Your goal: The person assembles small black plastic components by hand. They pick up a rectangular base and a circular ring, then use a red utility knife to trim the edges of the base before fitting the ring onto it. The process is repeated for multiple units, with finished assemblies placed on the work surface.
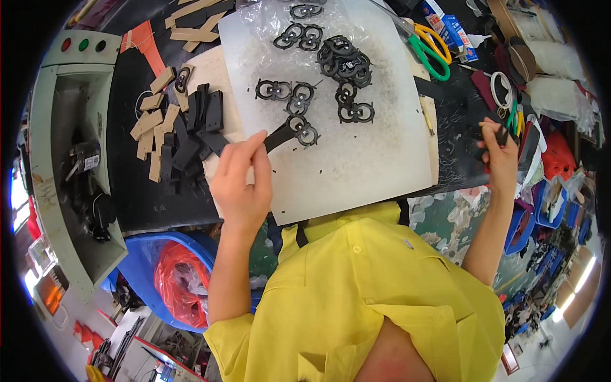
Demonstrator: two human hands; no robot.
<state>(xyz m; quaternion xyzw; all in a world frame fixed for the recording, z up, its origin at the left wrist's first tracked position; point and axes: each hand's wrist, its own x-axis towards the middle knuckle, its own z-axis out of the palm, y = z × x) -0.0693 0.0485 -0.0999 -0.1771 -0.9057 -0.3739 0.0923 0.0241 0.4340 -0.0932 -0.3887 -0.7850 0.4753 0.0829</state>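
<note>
My left hand is closed in a pinch on one end of a short black strap over the white board. The strap's far end meets a black double-ring buckle; whether it is threaded through cannot be told. More such buckles lie beyond it, with a heap of black buckles on the board. At the right edge of the table my right hand is closed, fingers curled around something small and dark that I cannot make out. Black strap pieces lie left of the board.
Tan strap pieces lie at the left beside a grey metal box. Scissors with green and yellow handles rest at the back right. A clear plastic bag covers the board's far end. Below the table stands a blue tub.
</note>
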